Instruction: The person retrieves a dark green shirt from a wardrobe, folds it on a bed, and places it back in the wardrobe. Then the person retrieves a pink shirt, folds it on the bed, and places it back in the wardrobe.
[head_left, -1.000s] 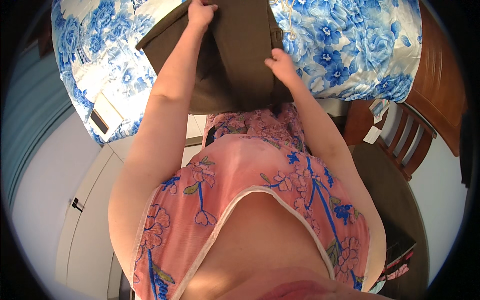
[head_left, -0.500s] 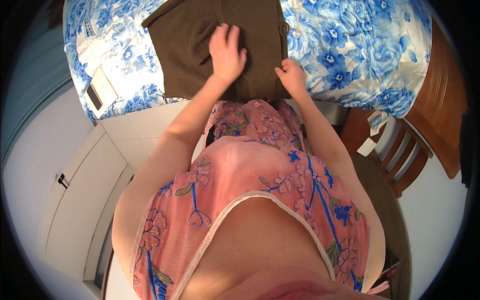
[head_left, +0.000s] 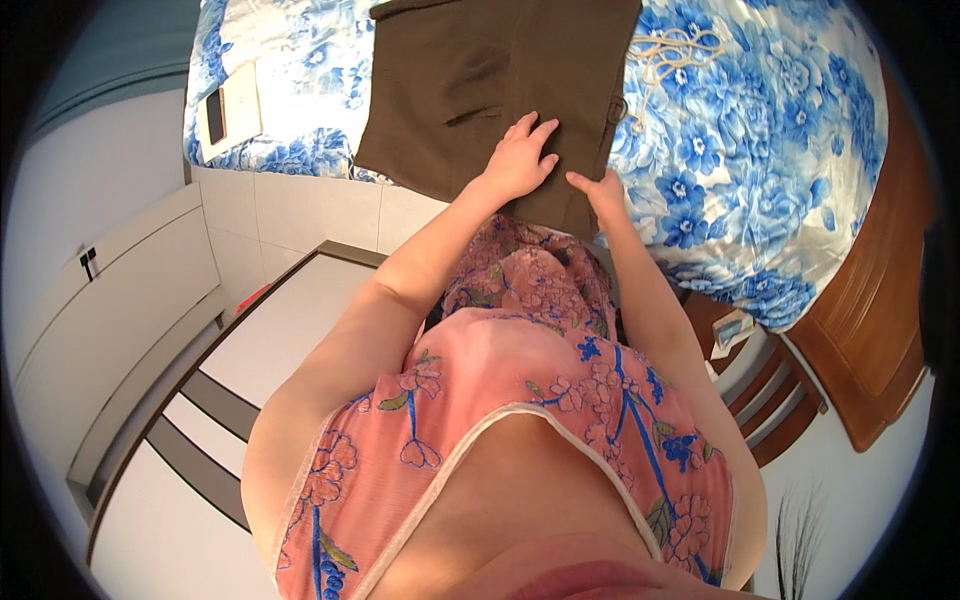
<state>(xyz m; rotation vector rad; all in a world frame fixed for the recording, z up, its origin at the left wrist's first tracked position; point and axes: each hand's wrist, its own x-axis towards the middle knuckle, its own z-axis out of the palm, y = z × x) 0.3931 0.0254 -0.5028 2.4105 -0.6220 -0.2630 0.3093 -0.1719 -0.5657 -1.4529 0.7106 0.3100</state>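
Observation:
A dark brown garment (head_left: 440, 95), with a slit like a pocket opening and a small loop at its right side, lies spread on the bed and reaches its near edge. My left hand (head_left: 519, 160) rests on the cloth with fingers apart, to the right of the slit. At the garment's right edge, close to the near end, my right hand (head_left: 604, 198) has its thumb over the cloth. The other fingers of that hand are mostly hidden at the edge, where they appear to grip it.
Blue floral bedding (head_left: 740, 150) covers the bed. A cream cord (head_left: 675, 50) lies right of the garment, and a pale flat box with a dark panel (head_left: 243, 110) is at the left. A wooden chair (head_left: 780, 400) stands at the right, below a brown wooden panel (head_left: 850, 340).
My left hand has slid over the cloth toward the near edge, and the cloth under it looks flatter. The right thumb now stretches across the fabric. The whole view has shifted.

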